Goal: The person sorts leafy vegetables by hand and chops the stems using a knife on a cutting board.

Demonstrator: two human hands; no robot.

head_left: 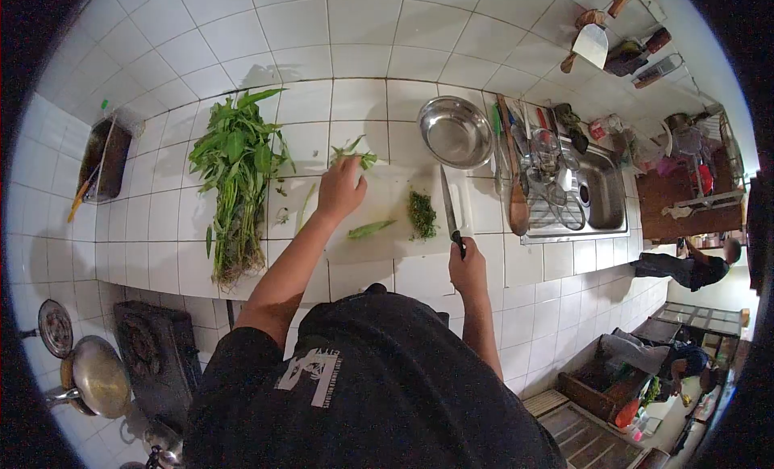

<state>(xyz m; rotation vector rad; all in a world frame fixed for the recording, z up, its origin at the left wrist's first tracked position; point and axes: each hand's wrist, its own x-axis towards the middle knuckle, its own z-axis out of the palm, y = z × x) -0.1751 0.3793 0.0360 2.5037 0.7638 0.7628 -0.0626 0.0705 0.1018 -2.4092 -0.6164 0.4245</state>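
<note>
My left hand [343,188] is over the tiled counter, its fingers closed on some pale green vegetable pieces [367,159] at the back of the white cutting board [387,191]. In my right hand [468,266] is a kitchen knife [449,203], gripped by its black handle with the blade pointing away from me. To the left of the blade lies a small heap of finely chopped greens [422,214]. A long pale green piece [372,229] rests on the board nearer to me. Left of my arm lies a big bunch of leafy greens [235,158], roots towards me.
A steel bowl [455,134] stands behind the knife. Farther right are a wooden spoon [517,211], glasses and utensils beside the sink [605,187]. A stove [153,348] and pan [101,376] are lower left. Two people are at the far right, one standing [709,263].
</note>
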